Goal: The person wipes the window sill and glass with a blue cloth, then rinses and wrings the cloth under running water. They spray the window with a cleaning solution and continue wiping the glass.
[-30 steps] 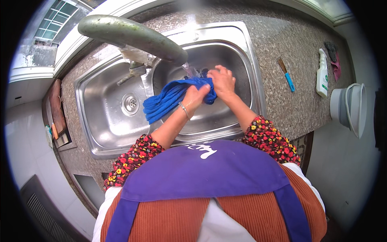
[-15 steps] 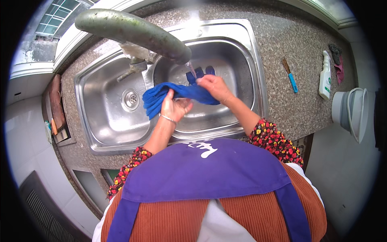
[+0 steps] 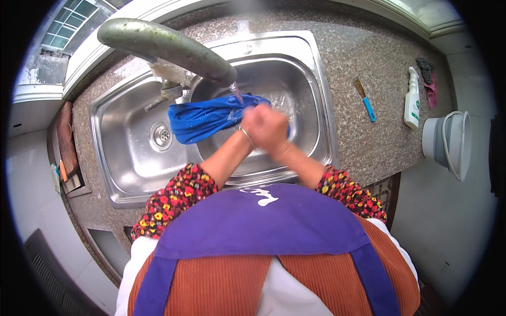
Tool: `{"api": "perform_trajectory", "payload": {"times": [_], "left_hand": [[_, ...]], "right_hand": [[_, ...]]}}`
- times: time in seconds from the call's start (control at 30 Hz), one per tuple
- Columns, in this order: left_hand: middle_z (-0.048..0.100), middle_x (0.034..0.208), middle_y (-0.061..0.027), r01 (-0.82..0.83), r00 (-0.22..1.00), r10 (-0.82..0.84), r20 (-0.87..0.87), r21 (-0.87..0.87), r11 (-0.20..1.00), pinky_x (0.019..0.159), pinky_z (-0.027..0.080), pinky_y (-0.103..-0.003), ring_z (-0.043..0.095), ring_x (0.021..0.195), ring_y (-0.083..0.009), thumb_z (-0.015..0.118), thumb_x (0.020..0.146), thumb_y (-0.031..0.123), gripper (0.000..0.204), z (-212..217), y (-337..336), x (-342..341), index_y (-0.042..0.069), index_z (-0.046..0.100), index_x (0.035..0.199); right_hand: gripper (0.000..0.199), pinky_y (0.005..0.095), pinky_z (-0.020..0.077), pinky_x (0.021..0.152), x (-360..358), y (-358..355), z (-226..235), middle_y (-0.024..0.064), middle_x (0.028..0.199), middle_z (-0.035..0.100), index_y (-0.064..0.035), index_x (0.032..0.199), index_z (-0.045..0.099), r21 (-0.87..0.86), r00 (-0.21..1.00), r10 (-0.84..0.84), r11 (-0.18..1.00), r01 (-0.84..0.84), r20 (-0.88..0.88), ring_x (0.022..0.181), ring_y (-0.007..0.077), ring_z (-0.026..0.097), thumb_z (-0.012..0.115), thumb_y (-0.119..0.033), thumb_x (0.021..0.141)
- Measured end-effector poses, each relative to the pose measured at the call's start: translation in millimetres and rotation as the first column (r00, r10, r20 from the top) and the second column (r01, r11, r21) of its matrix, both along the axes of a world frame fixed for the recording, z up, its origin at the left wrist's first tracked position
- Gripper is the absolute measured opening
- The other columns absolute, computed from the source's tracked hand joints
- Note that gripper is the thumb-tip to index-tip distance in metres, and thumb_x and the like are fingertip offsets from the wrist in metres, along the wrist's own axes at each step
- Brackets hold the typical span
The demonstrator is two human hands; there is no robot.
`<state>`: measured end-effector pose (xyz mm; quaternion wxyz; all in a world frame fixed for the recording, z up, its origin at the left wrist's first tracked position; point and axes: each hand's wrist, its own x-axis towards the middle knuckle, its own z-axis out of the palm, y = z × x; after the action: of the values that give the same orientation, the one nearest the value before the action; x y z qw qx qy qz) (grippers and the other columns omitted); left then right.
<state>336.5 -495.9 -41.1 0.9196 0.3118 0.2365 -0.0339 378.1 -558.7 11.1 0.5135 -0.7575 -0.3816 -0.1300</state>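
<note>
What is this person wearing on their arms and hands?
Both hands are bare, with no gloves. The left hand has a thin silvery bangle at the wrist. Both forearms are bare too: the sleeves are pushed up towards the elbows. They are dark cloth with a busy print of small red and yellow flowers. The right hand shows no ring or band that I can make out.

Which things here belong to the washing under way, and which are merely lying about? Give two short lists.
In use: blue cloth, gripped by left hand and right hand; tap running water; right sink basin.

Lying about: blue-handled brush, white spray bottle, dark scourer, pink cloth, grey bucket.
</note>
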Motion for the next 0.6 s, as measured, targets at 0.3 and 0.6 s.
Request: {"api": "perform_trajectory", "payload": {"times": [0.3, 0.6], "left_hand": [[0.059, 0.074, -0.0060, 0.574, 0.810, -0.426, -0.403, 0.394, 0.718, 0.057, 0.046, -0.030, 0.056, 0.064, -0.0150, 0.044, 0.085, 0.020, 0.027, 44, 7, -4, -0.002, 0.061, 0.082], [0.061, 0.103, -0.0131, 0.056, 0.945, -0.094, -0.315, -0.127, 0.990, 0.080, 0.048, -0.033, 0.061, 0.092, -0.0204, 0.046, 0.085, 0.031, 0.038, 21, 27, -43, 0.002, 0.057, 0.107]], "right_hand": [[0.048, 0.0328, 0.0444, 0.075, 64, -24, -51, 0.0098, 0.082, 0.064, -0.0050, 0.084, 0.063, -0.284, 0.453, -0.100, 0.889, -0.358, -0.886, 0.084, 0.0213, 0.060, 0.052, -0.052, 0.082], [0.020, 0.0287, 0.0464, 0.065, 70, -22, -35, 0.0040, 0.079, 0.064, -0.0061, 0.091, 0.066, -0.126, 0.208, -0.081, 0.969, -0.213, -0.975, 0.070, 0.0156, 0.058, 0.059, -0.020, 0.077]]}}
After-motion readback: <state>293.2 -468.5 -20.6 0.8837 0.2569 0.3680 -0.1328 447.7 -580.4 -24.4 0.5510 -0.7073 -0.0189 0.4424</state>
